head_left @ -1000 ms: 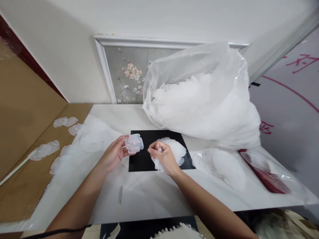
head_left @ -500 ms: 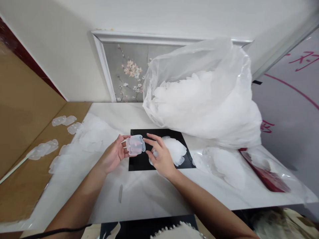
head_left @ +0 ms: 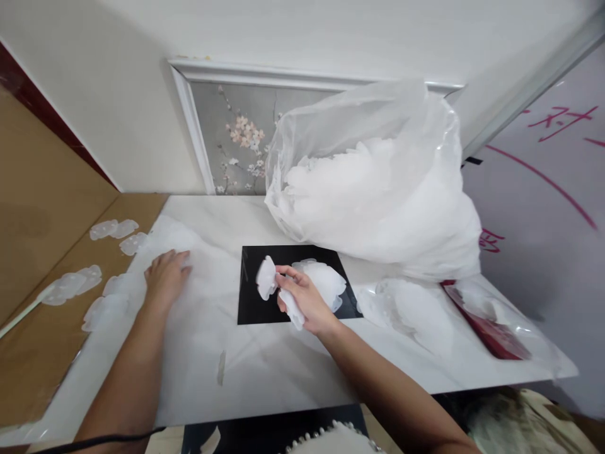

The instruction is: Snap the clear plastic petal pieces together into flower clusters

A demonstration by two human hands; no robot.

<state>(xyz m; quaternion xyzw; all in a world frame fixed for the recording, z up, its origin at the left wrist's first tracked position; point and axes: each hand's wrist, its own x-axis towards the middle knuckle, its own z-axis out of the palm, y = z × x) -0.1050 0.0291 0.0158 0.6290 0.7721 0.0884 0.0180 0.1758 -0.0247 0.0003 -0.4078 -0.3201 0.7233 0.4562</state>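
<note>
My right hand [head_left: 307, 299] is closed over the black mat [head_left: 253, 309]. Pinched at its fingertips is a frosted, scallop-edged plastic piece [head_left: 267, 277], tilted on edge. Another such piece or small stack [head_left: 292, 309] sticks out below, held against the palm. Just behind this hand, a pile of similar frosted pieces [head_left: 326, 280] rests on the mat. My left hand [head_left: 167, 274] lies palm down, fingers apart, at the near side of a spread of translucent pieces [head_left: 174, 233] on the left of the table. What lies under its palm is hidden.
A large clear bag [head_left: 378, 208] full of white pieces stands at the back. More pieces [head_left: 416, 315] lie right of the mat, beside a red packet [head_left: 496, 334]. Cardboard [head_left: 42, 353] at left carries several loose pieces [head_left: 70, 284]. A small strip [head_left: 221, 367] lies in front.
My left hand has let go of the frosted piece and moved left to the spread of pieces. My right hand now holds frosted pieces. The view has shifted slightly.
</note>
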